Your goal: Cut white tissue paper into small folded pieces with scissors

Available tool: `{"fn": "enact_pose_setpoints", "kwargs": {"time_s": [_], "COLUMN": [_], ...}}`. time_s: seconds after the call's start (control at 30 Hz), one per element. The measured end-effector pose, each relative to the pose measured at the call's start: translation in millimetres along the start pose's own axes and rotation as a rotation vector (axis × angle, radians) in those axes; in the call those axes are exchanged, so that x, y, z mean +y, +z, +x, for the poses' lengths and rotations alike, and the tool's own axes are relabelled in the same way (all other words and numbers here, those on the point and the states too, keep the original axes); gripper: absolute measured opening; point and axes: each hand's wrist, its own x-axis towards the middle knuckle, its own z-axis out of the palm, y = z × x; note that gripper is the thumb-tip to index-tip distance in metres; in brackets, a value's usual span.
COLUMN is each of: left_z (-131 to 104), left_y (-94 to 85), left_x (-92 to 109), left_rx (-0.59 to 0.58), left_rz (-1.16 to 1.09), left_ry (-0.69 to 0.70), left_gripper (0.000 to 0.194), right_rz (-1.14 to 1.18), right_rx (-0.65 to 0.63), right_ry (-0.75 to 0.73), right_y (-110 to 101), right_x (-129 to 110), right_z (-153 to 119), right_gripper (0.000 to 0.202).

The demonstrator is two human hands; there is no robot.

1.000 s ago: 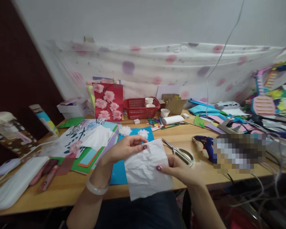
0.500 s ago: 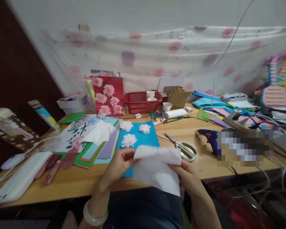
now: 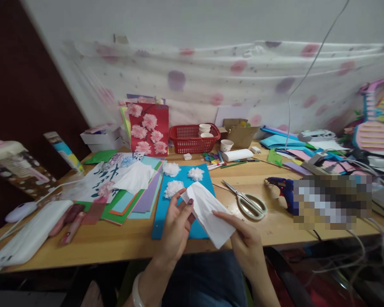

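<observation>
A folded white tissue [image 3: 209, 215] is held slantwise over the near part of a blue sheet [image 3: 160, 226]. My left hand [image 3: 177, 221] pinches its upper left end between thumb and fingers. At its lower right edge, my right hand [image 3: 245, 232] grips it, the index finger lying along its face. Fluffy white paper flowers [image 3: 195, 173] sit on the upper part of the blue sheet. Scissors [image 3: 246, 200] lie on the table to the right of the sheet, their blades pointing up and left.
A red card with pink flowers [image 3: 153, 145] stands behind, beside a red basket [image 3: 192, 146]. Coloured papers [image 3: 147, 194] and white tissue [image 3: 132, 177] lie left. A blue glue gun [image 3: 284, 192] is at right, near cables. A white roll [image 3: 238, 154] lies at the back.
The tissue was spread wide with a loose lower part; now it is narrower, folded and slanted. My left hand has moved right and turned its thumb upward. More of the blue sheet shows.
</observation>
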Motion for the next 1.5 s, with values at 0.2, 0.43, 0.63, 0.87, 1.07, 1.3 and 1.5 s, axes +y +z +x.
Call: {"fn": "enact_pose_setpoints", "kwargs": {"time_s": [0.2, 0.43, 0.63, 0.87, 1.07, 1.3, 1.5], "left_z": [-8.7, -6.9, -6.0, -15.9, -2.3, 0.1, -10.3], "left_y": [5.7, 0.4, -11.9, -13.0, -10.5, -9.8, -2.3], "left_x": [0.6, -4.0, 13.4, 18.8, 9.6, 5.6, 13.2], "left_rx": [0.028, 0.127, 0.047, -0.355, -0.220, -0.021, -0.002], "left_rz": [0.107, 0.168, 0.348, 0.633, 0.520, 0.487, 0.522], "left_ry": [0.132, 0.170, 0.220, 0.082, 0.240, 0.209, 0.196], "left_gripper": [0.057, 0.038, 0.031, 0.015, 0.011, 0.017, 0.012], "right_rz": [-0.131, -0.064, 0.349, 0.240, 0.088, 0.215, 0.187], "right_rx": [-0.087, -0.124, -0.095, -0.001, 0.222, 0.223, 0.252], "right_ry": [-0.158, -0.167, -0.090, 0.174, 0.055, 0.047, -0.160], "right_y": [2.5, 12.1, 3.6, 15.1, 18.1, 21.1, 18.3], "right_x": [6.8, 7.0, -6.1, -10.5, -6.6, -6.9, -6.7], "right_z": [-7.9, -18.4, -19.7, -6.6, 1.2, -1.6, -12.4], "right_gripper": [0.045, 0.045, 0.046, 0.026, 0.019, 0.014, 0.040]}}
